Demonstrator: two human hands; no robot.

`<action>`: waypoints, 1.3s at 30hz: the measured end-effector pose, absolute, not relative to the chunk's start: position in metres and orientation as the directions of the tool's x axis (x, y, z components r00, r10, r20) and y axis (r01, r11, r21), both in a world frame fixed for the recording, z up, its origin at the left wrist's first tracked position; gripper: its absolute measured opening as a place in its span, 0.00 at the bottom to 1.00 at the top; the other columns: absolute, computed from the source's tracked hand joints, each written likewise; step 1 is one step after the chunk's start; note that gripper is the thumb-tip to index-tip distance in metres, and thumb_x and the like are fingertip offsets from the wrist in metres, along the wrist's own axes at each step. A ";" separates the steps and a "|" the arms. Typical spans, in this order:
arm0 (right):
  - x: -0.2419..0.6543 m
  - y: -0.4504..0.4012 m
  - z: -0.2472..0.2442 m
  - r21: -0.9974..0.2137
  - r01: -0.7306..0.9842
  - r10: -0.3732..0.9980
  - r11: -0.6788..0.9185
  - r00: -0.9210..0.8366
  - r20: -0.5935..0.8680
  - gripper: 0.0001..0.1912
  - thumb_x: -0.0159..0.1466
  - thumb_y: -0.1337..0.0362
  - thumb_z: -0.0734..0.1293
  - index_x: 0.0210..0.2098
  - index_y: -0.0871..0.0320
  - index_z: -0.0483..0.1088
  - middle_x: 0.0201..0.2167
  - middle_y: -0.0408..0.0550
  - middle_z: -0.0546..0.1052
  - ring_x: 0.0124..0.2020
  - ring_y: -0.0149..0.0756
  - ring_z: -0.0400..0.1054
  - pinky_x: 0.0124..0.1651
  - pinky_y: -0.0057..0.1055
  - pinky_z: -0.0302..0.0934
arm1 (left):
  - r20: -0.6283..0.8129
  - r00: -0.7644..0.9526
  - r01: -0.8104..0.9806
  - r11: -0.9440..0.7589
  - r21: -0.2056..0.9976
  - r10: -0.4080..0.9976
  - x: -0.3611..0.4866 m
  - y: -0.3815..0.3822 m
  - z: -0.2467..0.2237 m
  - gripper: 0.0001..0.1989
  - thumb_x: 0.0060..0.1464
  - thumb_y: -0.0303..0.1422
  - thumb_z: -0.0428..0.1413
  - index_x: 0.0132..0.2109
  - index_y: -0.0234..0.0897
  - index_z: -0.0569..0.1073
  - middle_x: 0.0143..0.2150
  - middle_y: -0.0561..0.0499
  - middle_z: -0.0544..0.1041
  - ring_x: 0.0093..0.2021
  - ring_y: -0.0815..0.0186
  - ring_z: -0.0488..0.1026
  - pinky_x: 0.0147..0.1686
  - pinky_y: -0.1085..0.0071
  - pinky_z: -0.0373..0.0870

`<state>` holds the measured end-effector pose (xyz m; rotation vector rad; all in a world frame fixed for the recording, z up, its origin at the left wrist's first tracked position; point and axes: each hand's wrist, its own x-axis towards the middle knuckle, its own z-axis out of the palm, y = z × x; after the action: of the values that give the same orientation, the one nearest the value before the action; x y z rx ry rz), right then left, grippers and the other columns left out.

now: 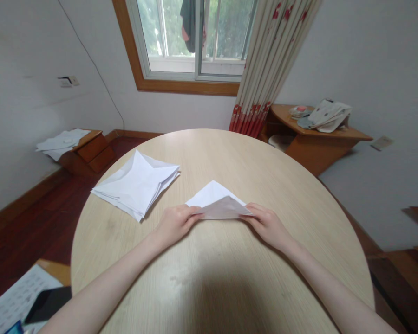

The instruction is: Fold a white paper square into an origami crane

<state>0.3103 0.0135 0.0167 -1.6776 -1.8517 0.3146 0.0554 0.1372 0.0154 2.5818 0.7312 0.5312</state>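
Observation:
A folded sheet of white paper (218, 204) is held between my two hands over the middle of the round table, its peak pointing away from me and a front flap raised. My left hand (177, 221) pinches its left corner between thumb and fingers. At the right corner, my right hand (266, 223) grips the paper the same way. A stack of folded white papers (137, 183) lies on the table to the left, beyond my left hand and apart from it.
The pale wooden table (251, 157) has a rounded edge. Papers lie on a small cabinet (94, 150) at back left. A cloth bag (330, 115) rests on a corner shelf (355, 134) at right. A dark phone (48, 304) is at lower left.

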 end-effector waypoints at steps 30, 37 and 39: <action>0.308 0.022 0.007 -0.145 0.972 0.951 -0.184 0.214 0.225 0.17 0.70 0.55 0.52 0.35 0.56 0.67 0.29 0.49 0.76 0.29 0.41 0.70 0.26 0.32 0.54 | 0.261 0.671 0.713 -0.701 0.031 0.694 0.067 0.130 0.020 0.18 0.62 0.45 0.49 0.46 0.32 0.70 0.40 0.40 0.74 0.42 0.52 0.71 0.38 0.62 0.66; 0.297 0.020 -0.001 -0.164 0.980 0.925 0.117 -0.047 0.378 0.16 0.66 0.71 0.53 0.43 0.60 0.70 0.44 0.59 0.73 0.46 0.46 0.67 0.45 0.43 0.64 | 0.387 0.803 0.426 -0.891 0.158 0.452 0.069 0.125 0.001 0.13 0.66 0.26 0.41 0.51 0.36 0.68 0.46 0.43 0.73 0.45 0.60 0.70 0.45 0.64 0.67; 0.288 0.020 -0.005 -0.264 0.944 0.911 0.198 -0.077 0.406 0.17 0.66 0.72 0.53 0.46 0.58 0.70 0.46 0.58 0.72 0.49 0.44 0.66 0.49 0.43 0.65 | 0.362 0.803 0.393 -0.877 0.276 0.473 0.071 0.121 0.000 0.14 0.65 0.25 0.41 0.50 0.35 0.68 0.46 0.44 0.73 0.46 0.61 0.70 0.45 0.65 0.68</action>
<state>0.2882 0.0195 -0.0045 -1.7233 -1.9984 -0.0915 0.0709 0.1212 0.0003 2.8030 0.6799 0.6353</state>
